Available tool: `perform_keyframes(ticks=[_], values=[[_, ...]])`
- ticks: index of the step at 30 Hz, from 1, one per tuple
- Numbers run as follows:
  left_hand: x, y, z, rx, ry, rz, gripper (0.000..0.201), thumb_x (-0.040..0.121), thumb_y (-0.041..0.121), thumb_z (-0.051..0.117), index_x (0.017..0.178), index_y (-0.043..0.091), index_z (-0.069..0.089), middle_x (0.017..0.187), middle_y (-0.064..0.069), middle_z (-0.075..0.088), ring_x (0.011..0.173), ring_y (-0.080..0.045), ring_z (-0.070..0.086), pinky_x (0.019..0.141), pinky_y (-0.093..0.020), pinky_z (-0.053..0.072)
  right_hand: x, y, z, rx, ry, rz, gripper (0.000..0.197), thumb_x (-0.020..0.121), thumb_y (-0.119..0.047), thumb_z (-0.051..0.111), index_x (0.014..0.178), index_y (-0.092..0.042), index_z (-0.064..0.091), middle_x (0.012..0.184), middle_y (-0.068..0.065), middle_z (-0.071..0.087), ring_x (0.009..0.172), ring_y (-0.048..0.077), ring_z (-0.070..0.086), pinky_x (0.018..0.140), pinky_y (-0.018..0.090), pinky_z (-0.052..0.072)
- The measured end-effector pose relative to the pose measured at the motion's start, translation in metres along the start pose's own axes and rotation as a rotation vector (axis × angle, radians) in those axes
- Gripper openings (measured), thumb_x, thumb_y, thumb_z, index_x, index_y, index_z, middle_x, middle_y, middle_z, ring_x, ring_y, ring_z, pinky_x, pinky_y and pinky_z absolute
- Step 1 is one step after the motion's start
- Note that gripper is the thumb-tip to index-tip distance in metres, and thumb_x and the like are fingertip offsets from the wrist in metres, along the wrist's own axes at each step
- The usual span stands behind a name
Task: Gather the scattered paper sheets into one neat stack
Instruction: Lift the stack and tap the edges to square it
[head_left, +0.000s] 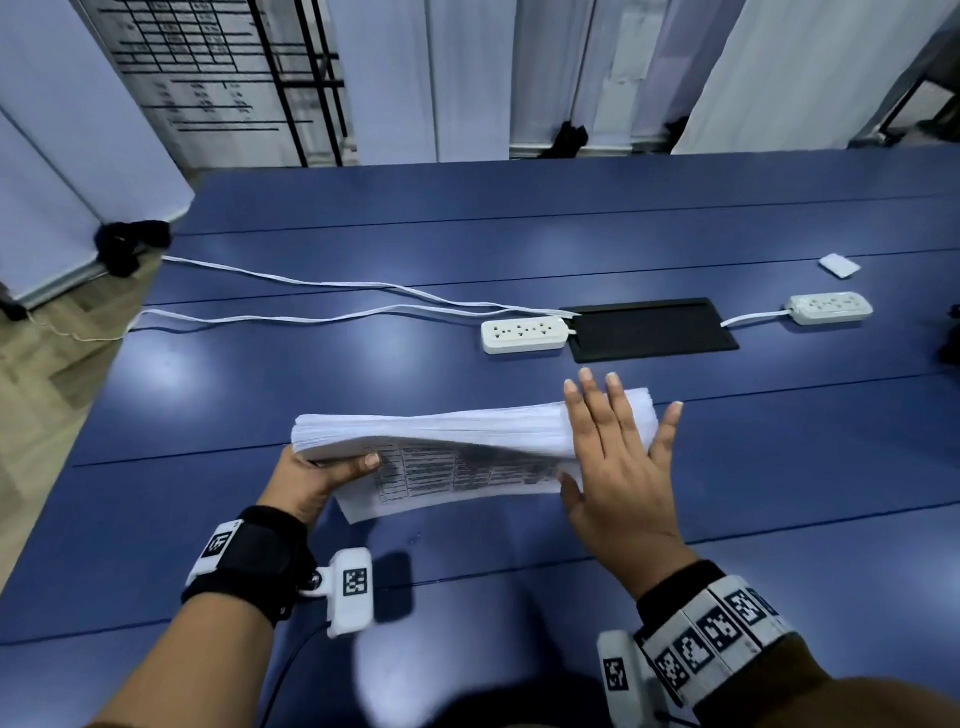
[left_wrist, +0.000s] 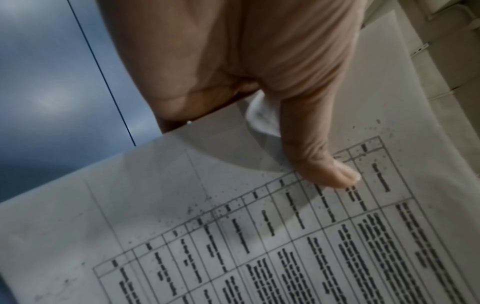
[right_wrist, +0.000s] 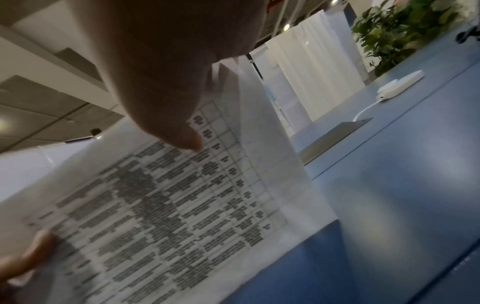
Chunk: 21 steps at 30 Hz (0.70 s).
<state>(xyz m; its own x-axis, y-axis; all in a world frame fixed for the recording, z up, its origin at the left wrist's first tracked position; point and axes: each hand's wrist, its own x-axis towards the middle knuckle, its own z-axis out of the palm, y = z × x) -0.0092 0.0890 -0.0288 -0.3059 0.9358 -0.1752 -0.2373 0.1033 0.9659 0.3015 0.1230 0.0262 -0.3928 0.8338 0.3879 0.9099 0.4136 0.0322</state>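
A thick stack of white paper sheets (head_left: 441, 431) stands tilted on its long edge on the blue table (head_left: 260, 395), printed table side facing me. My left hand (head_left: 332, 470) grips the stack's left end, with the thumb (left_wrist: 327, 170) pressed on the printed sheet (left_wrist: 233, 236) and the fingers hidden behind. My right hand (head_left: 613, 441) lies flat and spread against the stack's right end, fingers straight over the top edge. In the right wrist view its thumb (right_wrist: 182, 135) touches the printed sheet (right_wrist: 182, 205).
Beyond the stack lie two white power strips (head_left: 524, 335) (head_left: 831, 307), a black cable hatch (head_left: 652, 330) and white cords (head_left: 311, 291) trailing left. A small white pad (head_left: 839, 265) lies far right. White partition panels (head_left: 62, 130) stand past the table's left and far edges.
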Motion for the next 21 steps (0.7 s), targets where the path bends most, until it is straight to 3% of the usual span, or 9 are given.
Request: perform_keyframes(ticks=[4,7,10,14,18,21], values=[[-0.001,0.000,0.001,-0.028,-0.005,0.005,0.092,0.016,0.039,0.097,0.095,0.000,0.068,0.083,-0.005,0.076,0.076,-0.014,0.071,0.068,-0.024,0.057,0.006,-0.008,-0.008,0.007,0.061,-0.011,0.083,0.076,-0.022,0.066,0.150,-0.007,0.030,0.158,0.010,0.026,0.147,0.029,0.023,0.113,0.068,0.004],[-0.002,0.000,0.003,-0.059,-0.013,0.012,0.081,0.018,0.037,0.097,0.088,0.004,0.073,0.083,-0.006,0.076,0.075,-0.015,0.072,0.067,-0.024,0.057,0.008,-0.017,-0.005,0.009,-0.037,-0.068,0.088,0.072,-0.016,0.068,0.151,-0.008,0.029,0.160,0.008,0.022,0.148,0.027,0.020,0.111,0.071,0.010],[-0.003,0.000,0.004,-0.087,-0.016,0.014,0.070,0.018,0.036,0.097,0.079,0.008,0.077,0.082,-0.007,0.076,0.074,-0.014,0.072,0.067,-0.024,0.057,0.019,-0.034,-0.010,0.057,-0.038,-0.056,0.087,0.074,-0.019,0.063,0.152,-0.008,0.025,0.161,0.007,0.019,0.149,0.027,0.015,0.113,0.069,0.006],[-0.004,0.001,0.006,-0.128,-0.035,0.019,0.065,0.020,0.035,0.098,0.077,0.010,0.078,0.081,-0.007,0.076,0.073,-0.015,0.072,0.065,-0.024,0.057,0.035,-0.070,-0.010,0.086,-0.148,-0.237,0.093,0.072,-0.020,0.061,0.154,-0.010,0.018,0.162,0.008,0.016,0.150,0.027,0.009,0.109,0.073,0.008],[-0.007,0.001,0.008,-0.125,-0.030,0.040,0.066,0.025,0.035,0.097,0.084,0.011,0.078,0.090,-0.010,0.075,0.079,-0.014,0.071,0.069,-0.023,0.056,0.044,-0.105,-0.012,0.135,-0.199,-0.325,0.086,0.082,-0.023,0.051,0.155,-0.011,0.007,0.163,0.007,0.009,0.151,0.025,0.004,0.110,0.072,0.004],[-0.009,0.000,0.007,-0.126,-0.041,0.039,0.067,0.025,0.038,0.096,0.085,0.015,0.079,0.091,-0.006,0.076,0.081,-0.012,0.071,0.070,-0.021,0.055,0.047,-0.127,-0.010,0.086,-0.265,-0.384,0.089,0.081,-0.022,0.053,0.155,-0.011,0.005,0.162,0.008,0.012,0.151,0.026,0.004,0.111,0.070,0.002]])
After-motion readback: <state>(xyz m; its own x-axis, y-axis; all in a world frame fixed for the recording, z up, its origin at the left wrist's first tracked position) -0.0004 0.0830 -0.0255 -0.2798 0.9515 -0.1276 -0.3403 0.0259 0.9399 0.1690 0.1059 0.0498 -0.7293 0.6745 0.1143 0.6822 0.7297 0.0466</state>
